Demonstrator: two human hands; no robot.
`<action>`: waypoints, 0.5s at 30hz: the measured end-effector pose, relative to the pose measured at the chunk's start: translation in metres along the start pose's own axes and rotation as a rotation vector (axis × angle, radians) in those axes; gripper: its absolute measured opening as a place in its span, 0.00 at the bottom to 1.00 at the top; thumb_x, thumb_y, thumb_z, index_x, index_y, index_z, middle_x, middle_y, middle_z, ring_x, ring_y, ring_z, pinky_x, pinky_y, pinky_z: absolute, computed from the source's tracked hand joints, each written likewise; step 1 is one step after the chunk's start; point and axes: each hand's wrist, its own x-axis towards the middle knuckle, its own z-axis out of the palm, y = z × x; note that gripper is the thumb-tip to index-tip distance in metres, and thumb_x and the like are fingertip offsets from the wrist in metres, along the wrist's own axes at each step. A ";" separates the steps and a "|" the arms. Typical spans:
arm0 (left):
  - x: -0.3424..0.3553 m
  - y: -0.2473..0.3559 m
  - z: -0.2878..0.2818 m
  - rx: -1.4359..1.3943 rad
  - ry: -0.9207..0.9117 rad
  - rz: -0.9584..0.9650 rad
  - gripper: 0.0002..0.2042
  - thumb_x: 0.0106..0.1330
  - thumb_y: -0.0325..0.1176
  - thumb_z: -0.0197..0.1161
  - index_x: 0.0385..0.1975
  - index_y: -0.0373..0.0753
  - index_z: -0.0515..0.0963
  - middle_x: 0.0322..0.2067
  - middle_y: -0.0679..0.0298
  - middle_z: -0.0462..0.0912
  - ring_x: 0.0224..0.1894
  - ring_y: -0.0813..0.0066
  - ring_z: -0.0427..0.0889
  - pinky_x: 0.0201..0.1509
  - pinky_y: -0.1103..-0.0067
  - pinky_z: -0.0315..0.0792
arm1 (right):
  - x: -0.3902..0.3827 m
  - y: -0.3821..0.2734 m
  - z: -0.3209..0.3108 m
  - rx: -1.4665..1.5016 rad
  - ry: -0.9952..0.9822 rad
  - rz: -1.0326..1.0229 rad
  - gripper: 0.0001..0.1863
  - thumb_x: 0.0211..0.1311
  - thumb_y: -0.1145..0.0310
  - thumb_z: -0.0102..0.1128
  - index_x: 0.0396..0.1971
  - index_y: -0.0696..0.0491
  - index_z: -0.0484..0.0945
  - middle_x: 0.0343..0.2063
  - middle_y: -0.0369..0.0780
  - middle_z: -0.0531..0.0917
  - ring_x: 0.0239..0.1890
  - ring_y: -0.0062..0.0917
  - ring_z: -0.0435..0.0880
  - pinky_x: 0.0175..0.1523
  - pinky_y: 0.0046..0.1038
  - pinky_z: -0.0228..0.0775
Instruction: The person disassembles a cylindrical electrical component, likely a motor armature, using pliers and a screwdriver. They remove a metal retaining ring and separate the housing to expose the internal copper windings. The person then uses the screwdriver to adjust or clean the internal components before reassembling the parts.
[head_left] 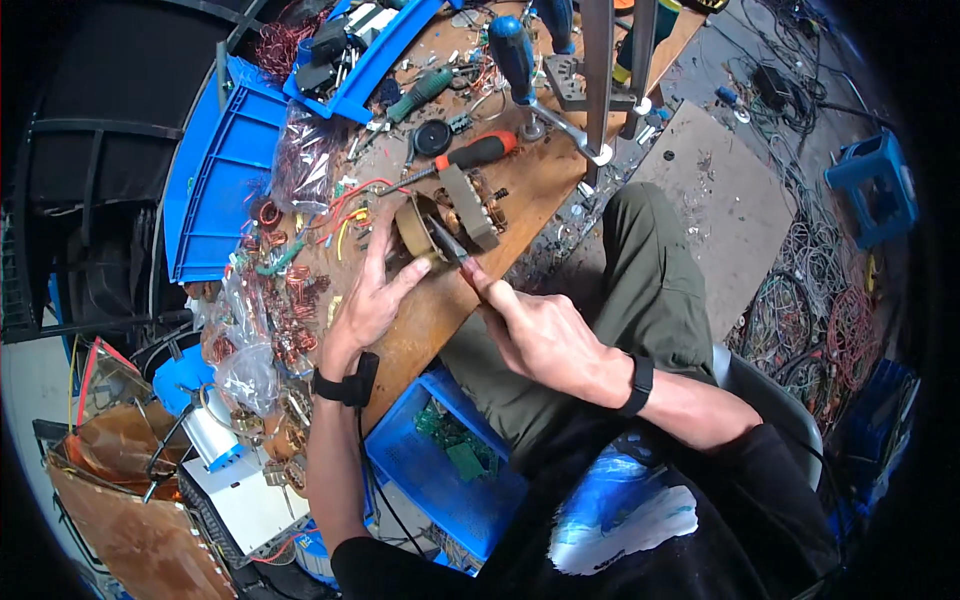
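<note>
Steadying a tan, round-sided piece [415, 230] at the near edge of the wooden bench [415, 345], my left hand [372, 300] has its thumb on the lower edge and its fingers along the far left side, the grip spread about as wide as the piece itself. My right hand [545, 335] is closed around a slim tool [450, 240] with a reddish handle, my index finger stretched along it toward the metal end. That end lies at the opening of the tan piece (whether it touches the inner wall, I cannot tell).

Just right of the piece stands a grey-brown metal block [468, 208] with copper windings on its right side. Behind these lies a red-and-black screwdriver [478, 150], its shaft pointing left, and beyond it are a round black cap [432, 137] and a green-handled screwdriver [420, 95]. Red wires [370, 188] lie to the left of my work, and copper coils [300, 300] are heaped farther left, near a clear plastic bag [247, 375]. Below the bench edge, between my forearms, sits a blue crate [500, 510] holding green circuit boards [465, 460].
</note>
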 end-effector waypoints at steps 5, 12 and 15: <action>0.002 -0.002 -0.002 0.163 -0.001 0.002 0.43 0.77 0.41 0.65 0.83 0.31 0.47 0.80 0.45 0.57 0.83 0.54 0.55 0.85 0.63 0.49 | -0.011 0.014 0.016 -0.050 0.041 -0.015 0.41 0.66 0.76 0.59 0.79 0.54 0.57 0.27 0.48 0.82 0.28 0.47 0.86 0.31 0.45 0.78; -0.001 -0.002 -0.002 0.082 0.017 0.016 0.43 0.77 0.42 0.65 0.82 0.29 0.47 0.81 0.45 0.56 0.83 0.53 0.54 0.85 0.63 0.48 | 0.002 0.009 0.003 0.018 0.017 0.001 0.38 0.66 0.75 0.62 0.76 0.54 0.60 0.27 0.49 0.82 0.25 0.48 0.85 0.28 0.48 0.76; -0.001 -0.008 0.000 0.166 0.026 0.007 0.44 0.77 0.44 0.65 0.82 0.29 0.47 0.81 0.44 0.56 0.84 0.53 0.53 0.86 0.63 0.47 | -0.008 0.003 0.007 0.041 0.237 -0.143 0.38 0.65 0.75 0.64 0.75 0.56 0.61 0.26 0.48 0.82 0.25 0.47 0.85 0.28 0.47 0.76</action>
